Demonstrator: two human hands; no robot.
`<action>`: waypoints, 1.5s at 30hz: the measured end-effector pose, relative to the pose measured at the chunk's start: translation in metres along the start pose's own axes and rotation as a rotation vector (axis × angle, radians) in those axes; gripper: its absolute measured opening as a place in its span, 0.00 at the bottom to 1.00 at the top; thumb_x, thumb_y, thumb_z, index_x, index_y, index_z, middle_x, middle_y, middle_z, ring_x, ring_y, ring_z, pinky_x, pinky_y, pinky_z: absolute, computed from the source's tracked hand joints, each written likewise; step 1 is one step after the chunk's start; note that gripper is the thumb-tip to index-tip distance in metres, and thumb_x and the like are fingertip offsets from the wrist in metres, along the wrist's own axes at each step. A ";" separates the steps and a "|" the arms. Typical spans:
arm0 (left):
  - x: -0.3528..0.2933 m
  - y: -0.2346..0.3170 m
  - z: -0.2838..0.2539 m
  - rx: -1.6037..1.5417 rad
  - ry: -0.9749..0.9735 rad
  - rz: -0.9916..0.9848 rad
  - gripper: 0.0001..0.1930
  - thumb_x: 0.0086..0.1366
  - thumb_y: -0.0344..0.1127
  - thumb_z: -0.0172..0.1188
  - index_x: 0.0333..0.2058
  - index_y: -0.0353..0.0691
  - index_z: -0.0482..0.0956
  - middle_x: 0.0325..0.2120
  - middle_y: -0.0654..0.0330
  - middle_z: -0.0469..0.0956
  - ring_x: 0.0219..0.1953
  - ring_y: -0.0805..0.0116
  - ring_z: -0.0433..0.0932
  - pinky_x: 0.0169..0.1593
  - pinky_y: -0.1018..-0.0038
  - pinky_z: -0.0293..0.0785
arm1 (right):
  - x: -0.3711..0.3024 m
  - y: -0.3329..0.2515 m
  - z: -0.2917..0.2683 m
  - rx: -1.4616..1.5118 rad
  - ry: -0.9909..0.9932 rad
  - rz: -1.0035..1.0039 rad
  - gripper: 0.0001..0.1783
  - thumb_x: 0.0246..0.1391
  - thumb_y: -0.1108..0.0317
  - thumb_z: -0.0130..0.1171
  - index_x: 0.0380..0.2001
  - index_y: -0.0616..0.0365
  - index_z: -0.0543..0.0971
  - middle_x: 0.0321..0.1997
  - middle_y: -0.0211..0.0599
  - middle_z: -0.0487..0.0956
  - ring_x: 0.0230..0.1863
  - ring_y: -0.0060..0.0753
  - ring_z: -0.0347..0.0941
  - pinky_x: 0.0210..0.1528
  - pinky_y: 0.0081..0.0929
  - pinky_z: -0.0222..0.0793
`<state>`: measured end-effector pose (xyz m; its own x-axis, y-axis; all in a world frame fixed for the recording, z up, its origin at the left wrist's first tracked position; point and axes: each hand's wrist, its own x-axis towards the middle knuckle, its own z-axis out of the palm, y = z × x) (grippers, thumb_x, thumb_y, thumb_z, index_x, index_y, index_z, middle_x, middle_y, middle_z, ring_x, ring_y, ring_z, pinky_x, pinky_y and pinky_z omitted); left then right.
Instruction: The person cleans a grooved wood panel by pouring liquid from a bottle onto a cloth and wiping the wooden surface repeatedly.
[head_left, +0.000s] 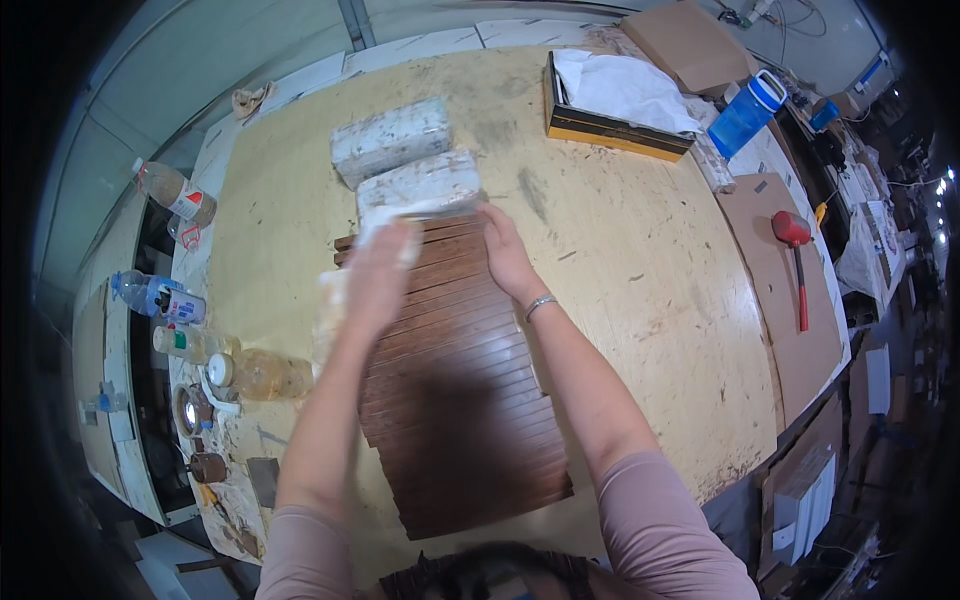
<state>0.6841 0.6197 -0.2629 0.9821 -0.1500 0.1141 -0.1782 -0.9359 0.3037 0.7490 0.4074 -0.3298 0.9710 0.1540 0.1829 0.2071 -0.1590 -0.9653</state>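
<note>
Dark brown wooden strips [460, 335] lie side by side in a long panel in front of me, their ends uneven. My left hand [380, 275] is over the panel's far left part, smeared by motion. Something whitish, perhaps a cloth, shows at its fingers, but its grip is unclear. At the far right corner, my right hand [508, 255] has its fingers bent around the end of the farthest strip. Just beyond the strips sit two blocks in stained white wrapping, a nearer block [425, 180] and a farther block [390, 138].
Several bottles line the table's left edge, among them a jar of yellowish liquid [265, 374]. An open box with white paper [625, 90] stands far right beside a blue bottle [745, 115]. A red mallet [798, 262] lies on cardboard [762, 225] at the right.
</note>
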 end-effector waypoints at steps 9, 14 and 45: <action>-0.021 -0.032 0.004 0.067 0.113 -0.141 0.23 0.72 0.40 0.46 0.63 0.39 0.65 0.63 0.53 0.65 0.67 0.54 0.60 0.69 0.51 0.49 | 0.007 -0.004 0.000 -0.059 -0.031 0.013 0.17 0.68 0.68 0.40 0.56 0.59 0.68 0.57 0.47 0.71 0.62 0.40 0.64 0.66 0.29 0.55; -0.025 -0.103 0.001 -0.335 0.161 -0.424 0.23 0.74 0.40 0.42 0.62 0.36 0.66 0.62 0.46 0.66 0.67 0.50 0.59 0.69 0.58 0.51 | 0.008 -0.010 0.008 -0.058 -0.046 0.004 0.17 0.68 0.68 0.40 0.56 0.58 0.68 0.54 0.47 0.73 0.60 0.40 0.67 0.64 0.29 0.58; -0.043 0.049 0.018 0.104 -0.097 0.263 0.26 0.68 0.37 0.43 0.65 0.53 0.65 0.67 0.62 0.61 0.71 0.62 0.54 0.70 0.43 0.39 | 0.002 -0.007 0.008 0.057 -0.027 0.109 0.18 0.67 0.68 0.41 0.57 0.60 0.70 0.60 0.50 0.72 0.65 0.47 0.63 0.67 0.32 0.56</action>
<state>0.6339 0.5749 -0.2701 0.9050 -0.4170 0.0840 -0.4254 -0.8877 0.1762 0.7486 0.4164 -0.3243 0.9837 0.1648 0.0722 0.0928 -0.1210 -0.9883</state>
